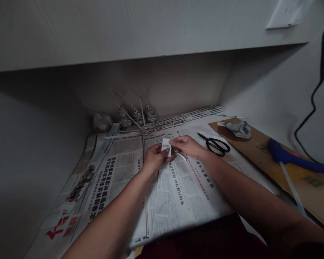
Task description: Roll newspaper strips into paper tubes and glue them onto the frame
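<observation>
Between my two hands is a small printed strip of newspaper (166, 144). My left hand (157, 157) has its thumb pressed on the strip's lower part. The fingers of my right hand (186, 145) pinch its upper right edge. A thin white paper piece (180, 155) sticks out below my right hand. Just beyond my hands, thin rolled-paper sticks cross in a star-shaped frame (143, 130), some of them pointing upward. Black-handled scissors (216, 144) lie to the right of my right hand, their blades pointing away to the left.
Newspaper sheets (124, 169) cover the table. At the back stand several woven cone shapes (137, 115), a plastic bag (102, 122) and a bundle of paper sticks (194, 116). On the right, a cardboard sheet (294, 180) bears a blue glue gun (294, 156) and crumpled grey material (239, 128).
</observation>
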`<state>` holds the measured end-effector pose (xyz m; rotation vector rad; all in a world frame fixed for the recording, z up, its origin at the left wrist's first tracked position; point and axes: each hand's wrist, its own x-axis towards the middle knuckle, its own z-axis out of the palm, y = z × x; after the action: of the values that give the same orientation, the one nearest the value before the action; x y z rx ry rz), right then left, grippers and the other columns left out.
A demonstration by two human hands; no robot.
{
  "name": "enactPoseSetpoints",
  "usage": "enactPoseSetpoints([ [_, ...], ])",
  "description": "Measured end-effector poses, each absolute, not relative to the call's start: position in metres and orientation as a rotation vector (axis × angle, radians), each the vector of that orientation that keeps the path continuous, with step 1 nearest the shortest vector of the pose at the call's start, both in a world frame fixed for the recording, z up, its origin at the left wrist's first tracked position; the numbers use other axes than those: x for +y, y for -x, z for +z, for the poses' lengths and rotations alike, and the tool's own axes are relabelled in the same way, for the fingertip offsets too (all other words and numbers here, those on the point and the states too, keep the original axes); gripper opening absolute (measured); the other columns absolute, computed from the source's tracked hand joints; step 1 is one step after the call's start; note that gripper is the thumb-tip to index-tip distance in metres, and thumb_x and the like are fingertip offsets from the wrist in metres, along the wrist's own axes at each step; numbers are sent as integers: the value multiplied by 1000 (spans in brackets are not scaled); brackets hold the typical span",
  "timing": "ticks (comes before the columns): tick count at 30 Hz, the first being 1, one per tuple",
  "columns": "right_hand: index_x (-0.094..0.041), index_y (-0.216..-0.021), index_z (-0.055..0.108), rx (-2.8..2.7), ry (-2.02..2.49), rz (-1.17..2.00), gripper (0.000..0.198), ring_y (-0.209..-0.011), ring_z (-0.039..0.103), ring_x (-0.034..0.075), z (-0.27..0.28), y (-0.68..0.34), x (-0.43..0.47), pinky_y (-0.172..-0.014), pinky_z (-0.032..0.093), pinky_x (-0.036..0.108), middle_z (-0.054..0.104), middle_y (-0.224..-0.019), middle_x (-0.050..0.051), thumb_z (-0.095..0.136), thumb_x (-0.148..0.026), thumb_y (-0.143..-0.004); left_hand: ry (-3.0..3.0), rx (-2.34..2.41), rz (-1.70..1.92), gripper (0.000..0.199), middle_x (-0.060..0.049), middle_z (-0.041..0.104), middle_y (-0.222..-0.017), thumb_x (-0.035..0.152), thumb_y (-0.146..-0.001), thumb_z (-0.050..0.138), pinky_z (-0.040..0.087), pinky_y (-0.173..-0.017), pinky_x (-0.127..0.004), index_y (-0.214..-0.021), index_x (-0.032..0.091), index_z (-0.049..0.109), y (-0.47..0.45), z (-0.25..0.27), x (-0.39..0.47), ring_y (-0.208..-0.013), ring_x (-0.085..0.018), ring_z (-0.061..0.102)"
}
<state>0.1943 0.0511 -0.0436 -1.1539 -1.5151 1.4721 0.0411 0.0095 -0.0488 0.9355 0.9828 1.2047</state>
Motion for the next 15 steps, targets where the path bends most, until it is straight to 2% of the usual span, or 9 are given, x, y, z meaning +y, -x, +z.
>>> enactPoseSetpoints([
  [4, -12, -86, 68, -1470, 1076, 1573, 40, -42, 38, 4, -38, -200, 53, -35, 17, 17, 51, -53, -4, 71, -47, -67, -929, 1024, 1193, 30, -6, 69, -79, 13, -66, 71, 55, -54, -23, -95, 12, 64, -42, -47, 9, -58, -13, 65],
  [7, -9, -85, 69, -1437, 1071, 1587, 39, -40, 35, 3, -38, -199, 53, -34, 15, 17, 50, -51, -3, 73, -43, -66, -932, 1050, 1169, 32, -6, 69, -77, 12, -67, 71, 55, -54, -24, -98, 13, 63, -43, -46, 7, -57, -13, 65],
  [11, -9, -82, 68, -1399, 1060, 1631, 35, -37, 34, 2, -40, -198, 53, -33, 14, 17, 50, -50, -4, 73, -40, -66, -967, 1059, 1133, 19, -7, 69, -75, 19, -68, 71, 55, -56, -23, -84, 10, 66, -43, -47, 6, -58, -13, 64],
  [15, -10, -80, 67, -1388, 1043, 1649, 33, -36, 34, 2, -41, -199, 54, -32, 14, 16, 52, -50, -3, 73, -39, -66, -1002, 1069, 1119, 22, -8, 69, -73, 29, -69, 71, 54, -55, -24, -79, 9, 68, -42, -49, 7, -59, -14, 64],
])
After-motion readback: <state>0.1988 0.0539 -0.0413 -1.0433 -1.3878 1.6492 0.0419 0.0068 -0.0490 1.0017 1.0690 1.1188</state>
